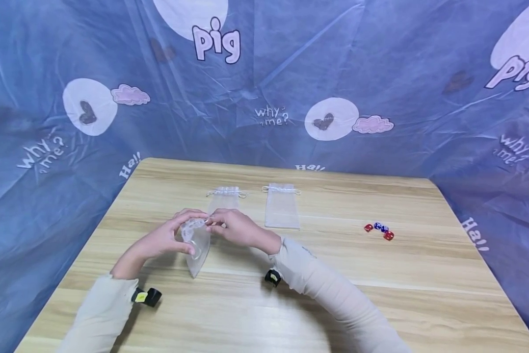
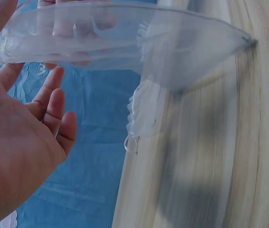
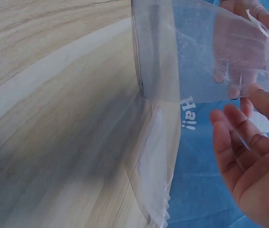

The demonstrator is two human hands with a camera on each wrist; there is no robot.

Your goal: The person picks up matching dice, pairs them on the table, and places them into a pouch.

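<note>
A sheer white organza drawstring bag hangs just over the table, its gathered mouth up and a lower corner pointing down. My left hand holds the mouth at its left side, thumb towards me and fingers behind. On the right of the mouth, my right hand pinches the edge between thumb and forefinger. Its other fingers curl loosely beside the bag in the right wrist view. Through the thin cloth in the left wrist view, fingers show behind; no contents can be made out.
Two more organza bags lie flat farther back, one partly behind my hands and another to its right. Red dice and blue dice sit together on the right of the wooden table. A blue printed curtain encloses the back.
</note>
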